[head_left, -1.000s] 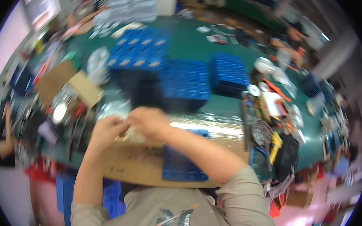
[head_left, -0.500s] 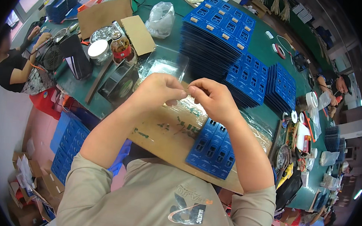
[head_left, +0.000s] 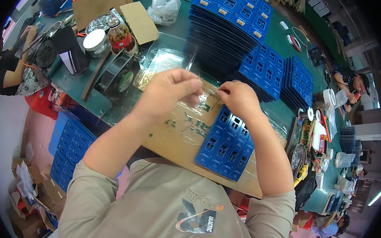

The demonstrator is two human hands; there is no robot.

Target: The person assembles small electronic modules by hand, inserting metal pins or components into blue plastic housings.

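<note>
Drawn farther apart since the earlier frame: left hand [head_left: 171, 89] and right hand [head_left: 242, 99], with a wider gap between their fingertips. Clock positions I read from that gap, twelve lying away from the wearer.

Item: blue panel [head_left: 225, 143], one, flat, with rows of dark cut-outs. Location: five o'clock, below the right hand, on the brown board.

Item: hands, two, raised over the board. Left: fingers curled, thumb near the index finger. Right: fingertips bunched, palm down. I cannot tell from my end whether either pinches something small.

Item: brown board [head_left: 171, 146], green markings, spanning five to seven o'clock, with clear film [head_left: 192, 119] across part of it.

Item: clear tray [head_left: 170, 58], ten o'clock, just beyond the left hand.

Item: tall stack [head_left: 222, 41] of blue panels, twelve o'clock. Lower stack [head_left: 262, 71], two o'clock, beside it. Third stack [head_left: 298, 80], near three o'clock.

Item: white-lidded jar [head_left: 96, 42] and red-labelled bottle [head_left: 119, 38], ten o'clock, side by side.

Item: plastic bag [head_left: 164, 5], eleven o'clock, on the green worktop [head_left: 280, 41].

Item: co-worker [head_left: 355, 88], seated, three o'clock, well apart.
</note>
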